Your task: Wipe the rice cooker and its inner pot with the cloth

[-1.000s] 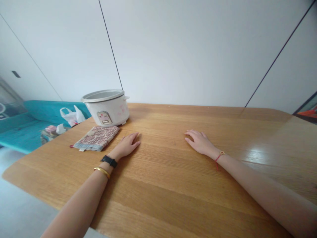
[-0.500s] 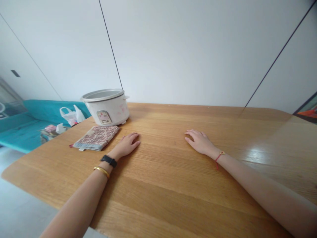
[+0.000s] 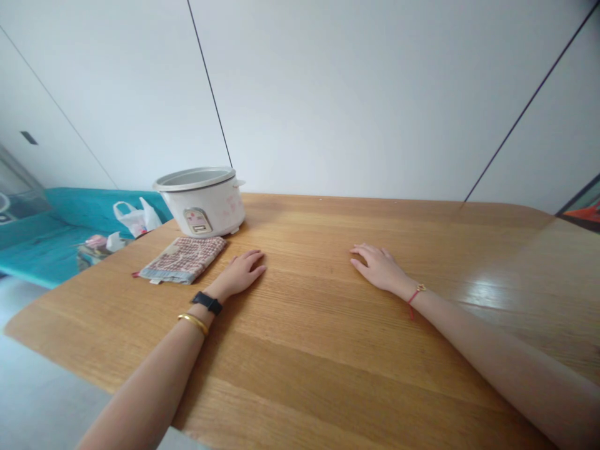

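Observation:
My left hand (image 3: 239,272) rests palm down on the wooden table (image 3: 300,325), fingers stretched out and holding nothing. Just beyond it on the left lies a folded red-and-beige patterned towel (image 3: 185,259) with a grey-blue edge. Behind the towel stands a white rice cooker (image 3: 204,203) without a lid; its inside bottom is hidden from this angle. My right hand (image 3: 377,265) also lies on the table, to the right of the middle, with its fingers extended and nothing in them. A wide gap separates the two hands.
White wall panels (image 3: 351,100) rise behind the table's far edge. Left of the table is a turquoise sofa (image 3: 28,250) with a white plastic bag (image 3: 137,219) and other items by it. A dark-framed picture (image 3: 584,209) stands at the far right.

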`<move>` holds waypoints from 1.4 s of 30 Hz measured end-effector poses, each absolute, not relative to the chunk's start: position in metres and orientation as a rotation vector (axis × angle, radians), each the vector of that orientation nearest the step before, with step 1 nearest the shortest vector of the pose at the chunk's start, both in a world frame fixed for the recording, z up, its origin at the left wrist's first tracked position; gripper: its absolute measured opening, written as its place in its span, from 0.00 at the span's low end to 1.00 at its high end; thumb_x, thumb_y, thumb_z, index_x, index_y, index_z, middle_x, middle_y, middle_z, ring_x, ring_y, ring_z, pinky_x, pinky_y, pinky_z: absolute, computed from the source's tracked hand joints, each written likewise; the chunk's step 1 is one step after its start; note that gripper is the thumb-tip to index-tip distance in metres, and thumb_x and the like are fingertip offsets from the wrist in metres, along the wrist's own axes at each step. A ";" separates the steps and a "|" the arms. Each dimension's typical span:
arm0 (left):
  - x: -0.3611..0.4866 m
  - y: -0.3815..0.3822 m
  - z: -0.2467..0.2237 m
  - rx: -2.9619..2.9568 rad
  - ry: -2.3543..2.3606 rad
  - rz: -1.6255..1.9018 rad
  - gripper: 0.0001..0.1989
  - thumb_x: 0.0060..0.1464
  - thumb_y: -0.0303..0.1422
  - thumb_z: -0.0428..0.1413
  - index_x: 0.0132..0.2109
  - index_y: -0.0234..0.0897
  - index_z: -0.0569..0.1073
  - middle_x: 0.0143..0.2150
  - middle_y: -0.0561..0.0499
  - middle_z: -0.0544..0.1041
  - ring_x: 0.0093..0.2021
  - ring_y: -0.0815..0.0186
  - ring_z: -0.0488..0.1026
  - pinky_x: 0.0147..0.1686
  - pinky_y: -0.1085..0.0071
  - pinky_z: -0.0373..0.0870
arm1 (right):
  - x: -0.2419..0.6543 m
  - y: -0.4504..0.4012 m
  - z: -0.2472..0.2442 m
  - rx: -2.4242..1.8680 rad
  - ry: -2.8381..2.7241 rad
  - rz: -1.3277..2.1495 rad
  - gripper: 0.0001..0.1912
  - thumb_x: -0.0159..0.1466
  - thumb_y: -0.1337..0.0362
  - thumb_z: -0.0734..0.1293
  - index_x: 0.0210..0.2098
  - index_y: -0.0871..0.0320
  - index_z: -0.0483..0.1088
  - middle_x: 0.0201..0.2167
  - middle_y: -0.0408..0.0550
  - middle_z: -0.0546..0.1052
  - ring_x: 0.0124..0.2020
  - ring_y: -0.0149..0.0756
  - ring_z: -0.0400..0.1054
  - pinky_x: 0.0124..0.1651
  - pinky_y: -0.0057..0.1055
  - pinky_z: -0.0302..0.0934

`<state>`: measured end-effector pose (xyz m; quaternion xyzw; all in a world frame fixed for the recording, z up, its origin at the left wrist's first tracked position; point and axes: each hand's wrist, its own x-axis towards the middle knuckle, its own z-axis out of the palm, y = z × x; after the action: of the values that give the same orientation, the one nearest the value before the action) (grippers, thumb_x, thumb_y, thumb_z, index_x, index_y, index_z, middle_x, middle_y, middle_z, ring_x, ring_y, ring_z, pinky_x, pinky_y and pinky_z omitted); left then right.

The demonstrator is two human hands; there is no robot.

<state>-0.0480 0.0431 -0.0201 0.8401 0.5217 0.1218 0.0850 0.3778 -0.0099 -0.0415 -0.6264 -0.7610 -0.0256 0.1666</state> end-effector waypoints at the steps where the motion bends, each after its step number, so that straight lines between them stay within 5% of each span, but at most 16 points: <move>1: -0.048 0.043 -0.021 2.505 1.554 0.365 0.34 0.66 0.50 0.46 0.69 0.34 0.68 0.73 0.38 0.65 0.73 0.50 0.62 0.73 0.50 0.54 | 0.378 -0.010 -0.041 -1.784 -2.165 -0.072 0.19 0.75 0.57 0.58 0.60 0.54 0.73 0.65 0.55 0.70 0.68 0.52 0.61 0.68 0.61 0.55; 42: -0.048 0.041 -0.016 2.511 1.553 0.318 0.34 0.66 0.51 0.44 0.69 0.34 0.68 0.74 0.39 0.64 0.73 0.51 0.61 0.73 0.51 0.52 | 0.378 -0.010 -0.041 -1.793 -2.165 -0.035 0.20 0.75 0.56 0.58 0.60 0.54 0.72 0.67 0.54 0.68 0.69 0.52 0.59 0.69 0.64 0.51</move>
<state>-0.0475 0.0415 -0.0158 0.8425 0.5209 0.1066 0.0860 0.3781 -0.0102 -0.0409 -0.6291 -0.7597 -0.0122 0.1644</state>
